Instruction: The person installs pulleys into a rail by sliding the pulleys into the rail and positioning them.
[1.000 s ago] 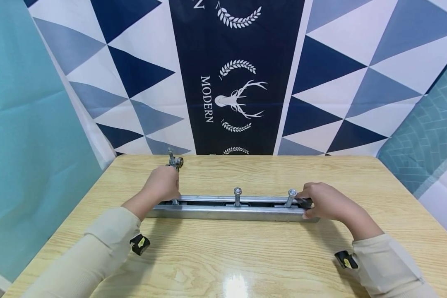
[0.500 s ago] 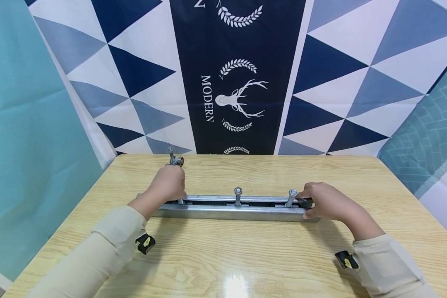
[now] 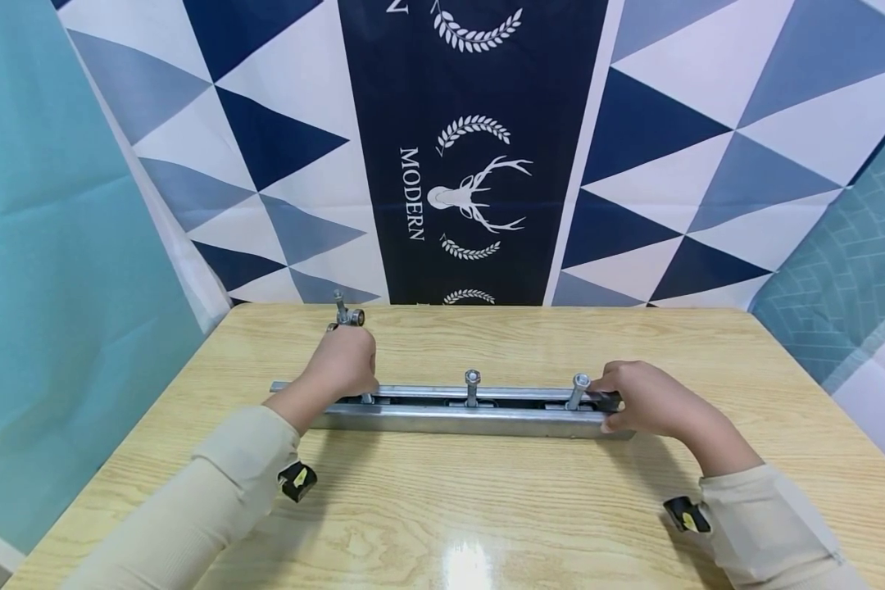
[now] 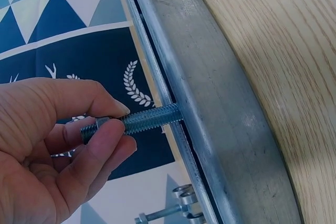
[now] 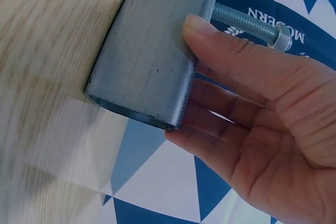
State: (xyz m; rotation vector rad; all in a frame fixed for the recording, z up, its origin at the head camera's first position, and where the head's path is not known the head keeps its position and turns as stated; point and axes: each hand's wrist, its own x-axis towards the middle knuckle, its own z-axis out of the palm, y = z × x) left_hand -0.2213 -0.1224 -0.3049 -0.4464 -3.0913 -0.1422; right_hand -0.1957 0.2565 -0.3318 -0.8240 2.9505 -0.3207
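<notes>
A long metal channel rail [image 3: 442, 420] lies crosswise on the table, its slot facing up. My left hand [image 3: 342, 360] is over the left part of the rail. In the left wrist view, thumb and fingers pinch a threaded bolt [image 4: 155, 119] near its free end; its other end sits in the slot. My right hand [image 3: 649, 399] grips the rail's right end, thumb on the near wall and the other fingers at the far side. Two more bolts stand upright in the slot, the middle bolt [image 3: 472, 388] and the right bolt [image 3: 578, 392], which is beside my right hand.
Behind my left hand, a bolt fitting with small rollers [image 3: 350, 317] stands near the back edge of the wooden table [image 3: 531, 508]. A patterned cloth [image 3: 479, 164] hangs behind the table. My wrists carry black straps with cameras.
My left hand has moved to the right along the rail with the bolt, closer to the middle bolt. The rail's left end shows again. My right hand stays where it was.
</notes>
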